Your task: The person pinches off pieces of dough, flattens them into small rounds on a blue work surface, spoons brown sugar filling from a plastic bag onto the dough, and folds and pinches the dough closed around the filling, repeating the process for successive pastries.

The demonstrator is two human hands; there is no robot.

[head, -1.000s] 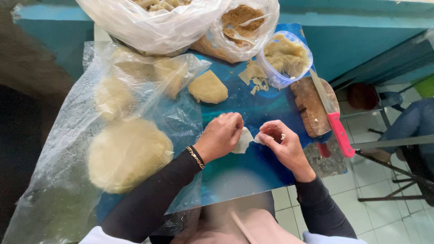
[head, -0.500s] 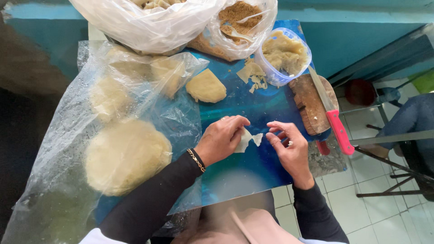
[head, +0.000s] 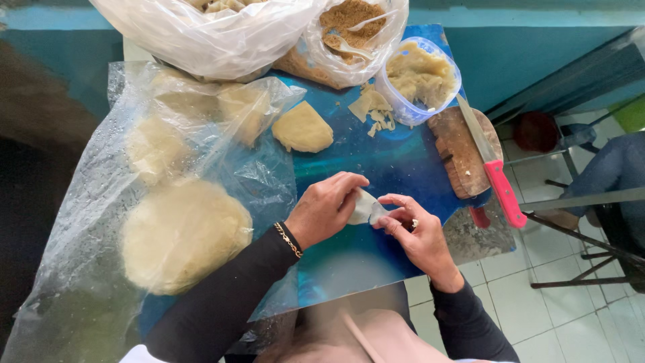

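At the far left, a clear plastic sheet [head: 101,222] lies over a large round disc of pale dough [head: 185,232], with smaller dough pieces under the same sheet higher up. My left hand [head: 326,208], with a thin gold bracelet [head: 287,240] at the wrist and a black sleeve behind it, rests over the blue table top [head: 376,161]; its fingers are curled closed on the left edge of a small pale dough piece [head: 365,207]. That piece sits between my two hands, just above the blue surface near the centre of the table. My right hand [head: 413,235] meets it from the right, thumb and fingertips pinched on its lower right edge, so both hands grip the same piece. Above the hands, a bare wedge of dough [head: 302,128] lies on the table, with dough scraps [head: 373,111] just beside it. At the top edge, a large plastic bag [head: 208,33] and a second bag holding brown crumbly filling [head: 349,20] stand side by side. To the right, a clear plastic tub of pale paste [head: 418,77] stands near a wooden board [head: 463,151]. A knife with a pink handle [head: 494,175] lies across that board, handle pointing toward me.
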